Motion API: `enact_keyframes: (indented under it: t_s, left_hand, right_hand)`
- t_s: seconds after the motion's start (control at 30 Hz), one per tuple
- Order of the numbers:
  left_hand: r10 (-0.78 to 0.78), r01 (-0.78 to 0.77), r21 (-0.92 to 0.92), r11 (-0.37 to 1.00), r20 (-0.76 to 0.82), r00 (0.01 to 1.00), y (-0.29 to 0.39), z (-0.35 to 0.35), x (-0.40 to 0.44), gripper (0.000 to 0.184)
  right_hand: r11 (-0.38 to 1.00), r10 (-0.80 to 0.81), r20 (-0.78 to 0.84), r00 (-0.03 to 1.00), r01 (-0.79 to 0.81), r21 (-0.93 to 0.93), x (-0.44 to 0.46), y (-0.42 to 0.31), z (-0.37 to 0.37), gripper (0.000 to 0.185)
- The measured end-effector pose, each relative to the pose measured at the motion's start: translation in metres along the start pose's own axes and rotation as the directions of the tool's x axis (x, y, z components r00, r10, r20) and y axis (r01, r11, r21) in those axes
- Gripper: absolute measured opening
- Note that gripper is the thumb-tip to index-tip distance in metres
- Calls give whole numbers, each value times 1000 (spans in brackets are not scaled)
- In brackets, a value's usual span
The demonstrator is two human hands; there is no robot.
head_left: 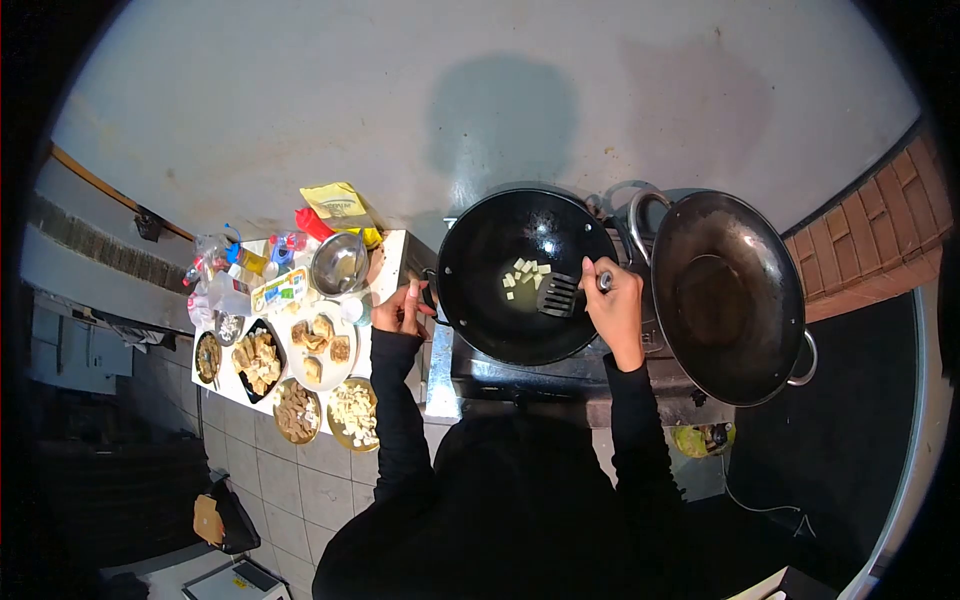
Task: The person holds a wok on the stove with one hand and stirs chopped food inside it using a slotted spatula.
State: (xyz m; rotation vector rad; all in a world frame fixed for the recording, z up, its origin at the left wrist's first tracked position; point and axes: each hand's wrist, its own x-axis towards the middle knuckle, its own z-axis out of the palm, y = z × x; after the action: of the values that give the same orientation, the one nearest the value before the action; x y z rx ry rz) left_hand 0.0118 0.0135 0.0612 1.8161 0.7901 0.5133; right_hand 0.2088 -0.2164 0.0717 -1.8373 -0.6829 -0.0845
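Observation:
A black wok (520, 335) sits on the stove, with pale cubes (522, 272) in a little liquid or oil near its middle. My right hand (615, 308) is closed around the handle of a black slotted spatula (557, 296). The spatula's head rests inside the wok, just right of the cubes. At the wok's left side, my left hand (400, 310) has its fingers closed on the small loop handle (430, 295).
A second, larger wok (725, 345) stands close on the right. Left of the stove, a white table (378, 285) holds a metal bowl (338, 264), a plate of browned pieces (322, 370), a bowl of white cubes (354, 412), bottles and a yellow packet (338, 203). The wall rises behind.

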Motion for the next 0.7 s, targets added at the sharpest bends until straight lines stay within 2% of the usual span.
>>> enact_keyframes:
  t_s: [0.07, 0.13, 0.27, 0.33, 0.37, 0.43, 0.47, 0.53, 0.57, 0.63, 0.7]
  left_hand:
    - [-4, 3, 16, 1000, 32, 999, -3, -1, 0, 51]
    - [9, -5, -45, 999, 82, 997, -10, 0, 1, 55]
    - [-16, 17, -5, 1000, 114, 993, -11, -5, 2, 60]
    - [171, -169, 137, 976, 0, 985, -21, -3, 7, 62]
    - [170, -169, 138, 976, 0, 985, -23, -1, 9, 62]
    - [178, -167, 86, 982, -132, 975, -27, 3, 15, 65]
    - [177, -166, 86, 982, -134, 975, -30, 5, 18, 65]
    - [123, -141, -50, 989, -259, 958, -39, 10, 26, 63]
    - [123, -140, -50, 989, -260, 958, -48, 13, 32, 63]
    - [106, -187, -217, 958, -336, 936, -63, 19, 43, 61]
    - [113, -197, -184, 963, -388, 915, -58, 26, 47, 61]
  right_hand:
    - [1000, -6, 3, 1000, 6, -2, 1, -1, 0, 30]
    - [1000, -1, 2, 1000, 1, -16, 1, -3, -1, 30]
    - [1000, -12, -2, 1000, 12, -15, 1, -2, 0, 29]
    - [1000, -17, -2, 1000, 17, -19, 1, -3, -1, 29]
    - [1000, -17, -1, 1000, 17, -19, 2, -4, -1, 29]
    - [998, -46, -7, 999, 45, -40, 3, -6, -2, 29]
    - [998, -46, -5, 999, 46, -39, 4, -8, -3, 29]
    - [999, -31, -6, 999, 31, -39, 5, -11, -5, 29]
    - [999, -31, -5, 999, 31, -39, 5, -10, -4, 29]
    - [999, -28, 0, 1000, 28, -30, 5, -9, -3, 29]
    - [998, -46, -6, 999, 46, -36, 5, -7, 0, 29]
